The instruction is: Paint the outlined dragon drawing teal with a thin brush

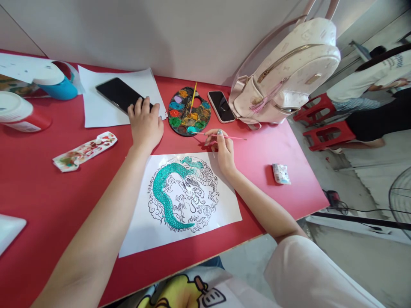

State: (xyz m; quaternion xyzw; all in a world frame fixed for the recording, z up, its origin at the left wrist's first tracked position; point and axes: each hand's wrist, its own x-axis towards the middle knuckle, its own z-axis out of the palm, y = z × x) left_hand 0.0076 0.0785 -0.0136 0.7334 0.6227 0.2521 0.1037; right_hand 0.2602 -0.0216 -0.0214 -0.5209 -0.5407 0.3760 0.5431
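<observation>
My right hand (pixel 221 147) pinches a thin pink paintbrush (pixel 236 137), its tip at the turquoise paint on the dark palette (pixel 183 95). Several paint colours and a yellow brush (pixel 193 96) lie on that palette. My left hand (pixel 146 122) rests with its fingers spread over the near corner of a large black phone (pixel 118 92), which lies on white paper sheets (pixel 93 109). Below my hands is a sheet with a round dragon drawing (pixel 184 194); the dragon's long curved body is painted turquoise, while its head and the surrounding flames are black outlines.
A smaller phone (pixel 221 106) and a pale backpack (pixel 289 72) stand at the back right of the red table (pixel 289 145). A paint-stained tissue (pixel 85 152), a red-white bottle (pixel 22 113) and a blue bottle (pixel 59 85) are leftward. A small packet (pixel 281 173) lies right. People sit beyond.
</observation>
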